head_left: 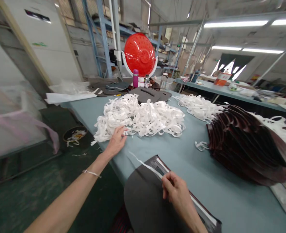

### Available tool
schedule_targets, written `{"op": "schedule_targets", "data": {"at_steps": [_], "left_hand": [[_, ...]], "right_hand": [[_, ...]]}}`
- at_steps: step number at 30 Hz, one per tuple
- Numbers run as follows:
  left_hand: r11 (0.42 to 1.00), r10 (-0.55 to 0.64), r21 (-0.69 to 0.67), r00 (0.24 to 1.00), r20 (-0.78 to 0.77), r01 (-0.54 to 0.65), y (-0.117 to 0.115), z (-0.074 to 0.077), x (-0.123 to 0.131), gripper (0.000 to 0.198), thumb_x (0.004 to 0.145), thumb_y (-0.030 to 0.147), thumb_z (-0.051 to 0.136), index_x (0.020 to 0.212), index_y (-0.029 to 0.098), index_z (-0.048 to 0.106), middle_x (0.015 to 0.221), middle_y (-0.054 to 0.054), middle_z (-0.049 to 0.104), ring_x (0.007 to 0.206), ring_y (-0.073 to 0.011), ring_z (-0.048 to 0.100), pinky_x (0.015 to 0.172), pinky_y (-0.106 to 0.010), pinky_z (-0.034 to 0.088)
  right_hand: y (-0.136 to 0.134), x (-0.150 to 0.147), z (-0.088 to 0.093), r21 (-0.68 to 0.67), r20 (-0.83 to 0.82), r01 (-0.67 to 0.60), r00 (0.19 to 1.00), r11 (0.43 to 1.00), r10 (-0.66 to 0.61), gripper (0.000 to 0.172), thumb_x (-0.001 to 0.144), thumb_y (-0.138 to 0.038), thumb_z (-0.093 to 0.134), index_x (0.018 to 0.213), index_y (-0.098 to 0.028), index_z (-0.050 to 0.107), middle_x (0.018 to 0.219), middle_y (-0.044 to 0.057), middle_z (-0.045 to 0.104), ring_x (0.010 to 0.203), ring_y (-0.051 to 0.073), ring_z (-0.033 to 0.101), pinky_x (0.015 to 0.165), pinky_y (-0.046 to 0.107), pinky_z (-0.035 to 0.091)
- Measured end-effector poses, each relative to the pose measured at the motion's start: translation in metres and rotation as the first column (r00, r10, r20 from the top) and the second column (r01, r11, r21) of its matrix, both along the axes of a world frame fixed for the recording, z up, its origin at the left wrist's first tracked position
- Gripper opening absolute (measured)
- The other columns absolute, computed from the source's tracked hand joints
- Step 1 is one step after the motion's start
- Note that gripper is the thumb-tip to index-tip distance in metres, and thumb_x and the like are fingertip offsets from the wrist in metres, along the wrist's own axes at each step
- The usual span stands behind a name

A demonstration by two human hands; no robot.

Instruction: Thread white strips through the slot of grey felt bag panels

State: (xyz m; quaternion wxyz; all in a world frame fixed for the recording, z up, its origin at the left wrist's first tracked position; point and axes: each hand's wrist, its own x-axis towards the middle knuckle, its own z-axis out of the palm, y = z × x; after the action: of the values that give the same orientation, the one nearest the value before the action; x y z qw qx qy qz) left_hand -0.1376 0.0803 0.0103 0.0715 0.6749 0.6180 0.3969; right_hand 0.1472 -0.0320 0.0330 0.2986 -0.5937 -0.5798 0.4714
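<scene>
One rounded dark-grey panel, white-taped along its edge, in right hand

Two hands, one red fan, one pink bottle, two white strap heaps.

I log a factory floor painted green, scuffed and worn. On my left stands a white panelled partition, with clear plastic sheeting in front of it. Beyond, a blue steel shelving rack stands against a grey back wall. A red fan in a white frame faces away. Fluorescent tube lights run overhead on the right, above a long teal-topped table. Daylight enters through a far opening.
</scene>
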Motion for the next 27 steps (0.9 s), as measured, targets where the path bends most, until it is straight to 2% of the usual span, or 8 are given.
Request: {"op": "schedule_targets", "data": {"at_steps": [3,5,8,11,17,21,24,27], "left_hand": [[0.991,-0.131,0.032,0.991,0.014,0.131,-0.027,0.024,0.039,0.03,0.089,0.02,0.041,0.115,0.02,0.055,0.134,-0.009,0.046,0.093,-0.0154,0.058,0.099,-0.036,0.042],[0.931,-0.362,-0.032,0.93,0.062,0.365,-0.053,0.038,0.077,0.027,0.092,0.025,0.041,0.113,0.021,0.057,0.124,-0.007,0.055,0.097,-0.0162,0.057,0.095,-0.032,0.042],[0.648,-0.677,-0.317,0.714,0.176,0.693,-0.089,0.051,0.128,0.026,0.094,0.03,0.038,0.092,0.021,0.063,0.088,0.0,0.065,0.086,-0.0146,0.059,0.083,-0.025,0.043],[0.472,-0.715,-0.448,0.627,0.31,0.76,-0.108,0.054,0.152,0.032,0.095,0.03,0.035,0.08,0.019,0.061,0.074,0.002,0.061,0.072,-0.012,0.056,0.069,-0.021,0.04],[0.482,-0.722,-0.486,0.645,0.252,0.729,-0.118,0.061,0.162,0.032,0.094,0.031,0.037,0.077,0.018,0.06,0.07,0.002,0.06,0.067,-0.0121,0.053,0.064,-0.021,0.035],[0.511,-0.727,-0.493,0.66,0.188,0.704,-0.128,0.061,0.17,0.033,0.094,0.034,0.037,0.078,0.02,0.062,0.07,0.001,0.062,0.068,-0.0131,0.055,0.064,-0.022,0.035],[0.525,-0.749,-0.506,0.654,0.107,0.685,-0.136,0.056,0.174,0.033,0.094,0.033,0.037,0.078,0.021,0.064,0.071,0.0,0.064,0.067,-0.0139,0.057,0.062,-0.023,0.034],[0.578,-0.708,-0.534,0.704,0.046,0.617,-0.136,0.053,0.167,0.028,0.09,0.038,0.046,0.077,0.022,0.065,0.071,0.0,0.066,0.066,-0.0147,0.058,0.06,-0.024,0.033]], "right_hand": [[-0.017,0.02,-0.002,0.055,0.079,0.046,0.996,0.997,-0.05,0.022,0.086,-0.033,0.048,0.073,-0.02,0.059,0.048,-0.003,0.056,0.045,0.011,0.048,0.048,0.022,0.034],[-0.026,0.023,0.001,0.157,0.086,0.066,0.993,0.985,-0.081,0.018,0.085,-0.031,0.05,0.079,-0.02,0.064,0.055,-0.002,0.058,0.052,0.013,0.053,0.054,0.023,0.038],[-0.038,0.024,0.007,0.339,0.091,0.106,0.985,0.935,-0.145,0.018,0.084,-0.026,0.05,0.084,-0.02,0.067,0.069,0.0,0.063,0.063,0.014,0.056,0.062,0.025,0.041],[-0.052,0.032,0.007,0.428,0.136,0.172,0.958,0.887,-0.252,0.016,0.083,-0.022,0.05,0.081,-0.021,0.066,0.073,0.001,0.062,0.064,0.014,0.054,0.063,0.025,0.041],[-0.069,0.063,-0.008,0.447,0.172,0.286,0.902,0.848,-0.395,0.016,0.078,-0.016,0.048,0.074,-0.02,0.063,0.071,0.001,0.061,0.064,0.014,0.054,0.063,0.025,0.041],[-0.073,0.067,-0.007,0.228,0.017,0.417,0.902,0.88,-0.431,0.018,0.083,-0.024,0.047,0.087,-0.019,0.063,0.075,0.002,0.063,0.061,0.013,0.053,0.061,0.025,0.041],[-0.078,0.059,0.001,0.044,-0.176,0.239,0.958,0.97,-0.228,0.03,0.089,-0.038,0.044,0.107,-0.019,0.06,0.083,0.002,0.063,0.06,0.012,0.052,0.058,0.024,0.042],[-0.086,0.06,0.006,0.02,-0.102,0.067,0.993,0.998,-0.065,0.029,0.089,-0.041,0.046,0.083,-0.019,0.063,0.071,-0.001,0.058,0.064,0.013,0.05,0.06,0.022,0.039]]}}
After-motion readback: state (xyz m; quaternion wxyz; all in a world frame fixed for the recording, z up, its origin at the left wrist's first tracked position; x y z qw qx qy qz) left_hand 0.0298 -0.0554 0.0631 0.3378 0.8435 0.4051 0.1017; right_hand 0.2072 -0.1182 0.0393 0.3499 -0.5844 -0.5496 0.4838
